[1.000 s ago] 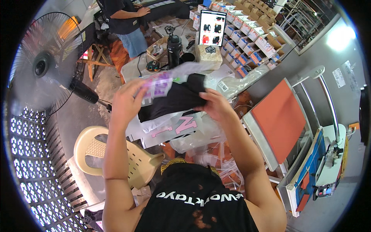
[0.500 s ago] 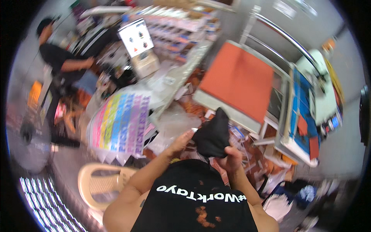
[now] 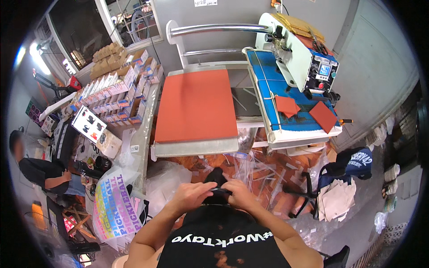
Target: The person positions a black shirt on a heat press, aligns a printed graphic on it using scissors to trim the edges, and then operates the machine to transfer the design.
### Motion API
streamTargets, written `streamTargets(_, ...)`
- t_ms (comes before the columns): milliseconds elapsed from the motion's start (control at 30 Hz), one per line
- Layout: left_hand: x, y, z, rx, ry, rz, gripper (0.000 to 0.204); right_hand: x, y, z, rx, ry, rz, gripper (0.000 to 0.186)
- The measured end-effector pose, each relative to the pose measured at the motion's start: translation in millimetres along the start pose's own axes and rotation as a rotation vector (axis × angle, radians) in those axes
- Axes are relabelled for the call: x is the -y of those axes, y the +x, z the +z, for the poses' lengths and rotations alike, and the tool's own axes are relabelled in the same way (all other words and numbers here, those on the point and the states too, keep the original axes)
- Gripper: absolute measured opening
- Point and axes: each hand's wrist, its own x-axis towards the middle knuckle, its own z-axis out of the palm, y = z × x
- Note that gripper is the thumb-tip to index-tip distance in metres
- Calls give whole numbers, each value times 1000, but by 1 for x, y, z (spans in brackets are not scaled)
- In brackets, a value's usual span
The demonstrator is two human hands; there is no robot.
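Observation:
Close to my chest, both hands hold a soft black fabric item (image 3: pixel 215 177); its exact kind cannot be made out. The fingers of my left hand (image 3: pixel 193 196) pinch its left edge. On the other side, my right hand (image 3: pixel 239 193) has its fingers closed on the right edge. A dark band runs between the two hands, and a rounded black part sticks up beyond them. My black shirt hides what lies behind the lower part.
Ahead is a heat press with an orange-red pad (image 3: pixel 196 107) and a blue bed (image 3: pixel 279 96) under a white head (image 3: pixel 290 58). A plastic-covered table (image 3: pixel 145 147) with boxes stands left, near another person (image 3: pixel 38 174). Plastic scraps litter the floor; a black chair (image 3: pixel 308 192) stands right.
My view has swung right, toward the press. The black fabric item has come closer to my chest and is turned, its pointed spread shape now bunched between my hands.

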Motion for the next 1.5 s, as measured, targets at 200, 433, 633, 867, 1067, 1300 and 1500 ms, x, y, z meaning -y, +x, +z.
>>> streamTargets(200,74,-45,-43,254,233,-213,25,13,34,-39,-355,570,-117,21)
streamTargets(433,156,-58,-80,-312,-370,-579,11,28,74,-72,130,150,232,28)
streamTargets(633,185,-20,-152,111,44,-352,20,-31,78,-85,269,-319,411,23)
streamTargets(867,272,-41,-187,459,-82,-536,23,-18,96,-121,34,2,612,20)
streamTargets(1067,301,-39,-223,-117,-823,-670,15,18,126,-189,-258,309,741,21)
streamTargets(1300,352,125,-266,-197,-109,-536,21,-42,299,-254,-567,-427,361,19)
streamTargets(1500,447,155,-170,-498,275,-358,42,-121,364,-169,-562,-740,348,39)
